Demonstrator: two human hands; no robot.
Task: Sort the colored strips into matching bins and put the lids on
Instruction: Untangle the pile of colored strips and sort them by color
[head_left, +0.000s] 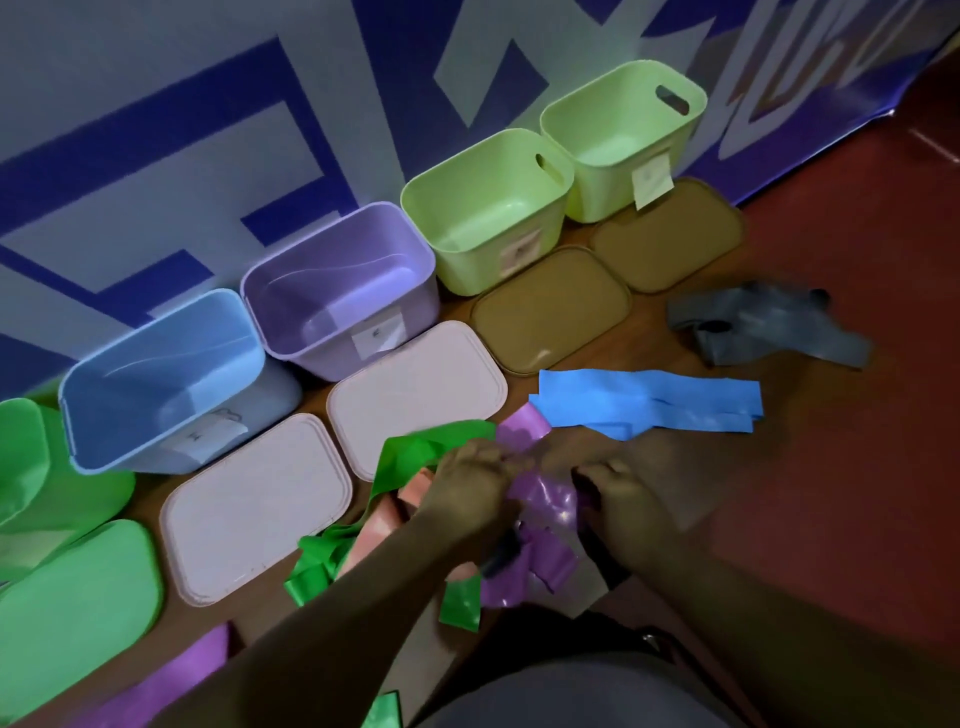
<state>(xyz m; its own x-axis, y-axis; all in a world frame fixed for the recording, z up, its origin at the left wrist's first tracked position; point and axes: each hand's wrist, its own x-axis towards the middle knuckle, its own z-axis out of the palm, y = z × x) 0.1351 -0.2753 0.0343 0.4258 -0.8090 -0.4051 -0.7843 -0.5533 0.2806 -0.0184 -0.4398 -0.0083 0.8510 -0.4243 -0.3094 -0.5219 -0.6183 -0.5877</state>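
Presently, from the head view: finds the left hand (470, 480) and the right hand (618, 491) close together over a tangled heap, both with fingers curled on the purple strip (545, 501), apparently working it free of the green strips (415, 452) and a pink strip (415, 493) beneath. Notes blue strips (649, 408) laid flat just beyond the hands and grey strips (763, 327) further right, well apart from the heap; also another purple length (171, 680) at the lower left edge. Counts along the banner (208, 156) a green bin (31, 467) cut by the frame edge, a blue bin (161, 384), a purple bin (337, 291) and two light green bins (483, 208), all uncovered. Sees no strip inside the four fully visible ones; cannot tell for the green. Records lids lying flat in front of the row: a green lid (78, 587), two pale lids (254, 509), two tan lids (550, 306). Judged very early in the task: nothing visibly binned, no lid fitted. Left to do: separating the heap, dropping every colour into its matching bin, then closing all five
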